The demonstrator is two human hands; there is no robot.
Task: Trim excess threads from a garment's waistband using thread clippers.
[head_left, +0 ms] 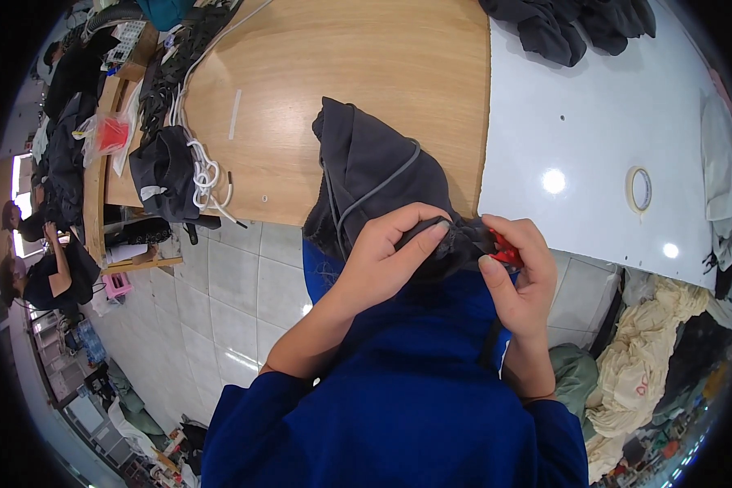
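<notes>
Here, the left hand pinches one dark, crumpled cloth with grey cord; right hand grasps one red tool.

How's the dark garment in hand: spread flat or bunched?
Bunched: the dark garment shows layered folds, and its near end crumples between the left hand and right hand.

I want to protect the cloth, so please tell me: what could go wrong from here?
The red tool in the right hand is beside the dark garment that the left hand pinches; if sharp, it might nick fabric or a finger. The grey cord crosses the garment and could catch. The garment overhangs the wooden table, so it might slip off if released.
</notes>
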